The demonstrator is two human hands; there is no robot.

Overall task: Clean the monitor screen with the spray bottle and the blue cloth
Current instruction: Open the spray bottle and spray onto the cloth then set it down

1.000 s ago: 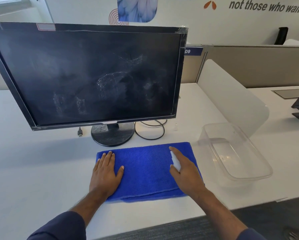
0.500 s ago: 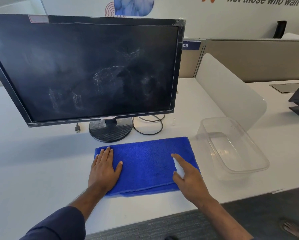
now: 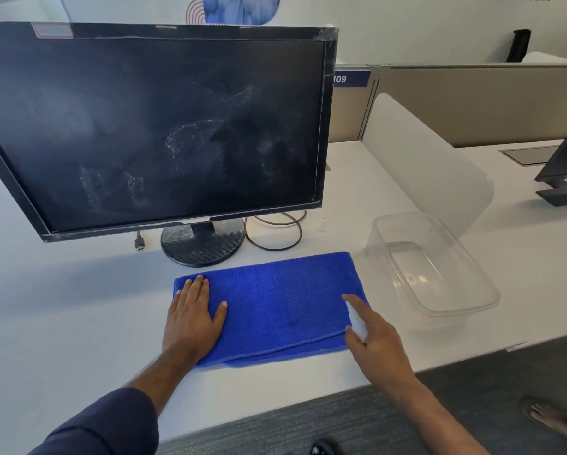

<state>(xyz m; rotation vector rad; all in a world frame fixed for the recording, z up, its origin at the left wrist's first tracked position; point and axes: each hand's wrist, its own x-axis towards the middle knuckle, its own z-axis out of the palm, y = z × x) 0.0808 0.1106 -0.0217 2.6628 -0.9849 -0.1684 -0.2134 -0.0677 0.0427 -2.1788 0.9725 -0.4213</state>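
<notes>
A black monitor (image 3: 151,126) stands on the white desk (image 3: 62,307), its dark screen streaked with white smears. In front of its round base lies a folded blue cloth (image 3: 275,303), flat on the desk. My left hand (image 3: 193,318) rests palm down on the cloth's left end, fingers together. My right hand (image 3: 379,344) is at the cloth's right edge, wrapped around a small white spray bottle (image 3: 356,320) with the index finger stretched over its top. Most of the bottle is hidden by the hand.
A clear plastic tub (image 3: 433,267) sits right of the cloth. A black cable (image 3: 275,234) loops beside the monitor base (image 3: 203,244). A frosted divider (image 3: 423,159) and a second monitor's foot (image 3: 561,188) stand at the right. The desk's front edge runs below my wrists.
My right hand with the spray bottle has drawn back toward the cloth's near right edge. The left hand stays flat on the cloth. The camera has shifted slightly.
</notes>
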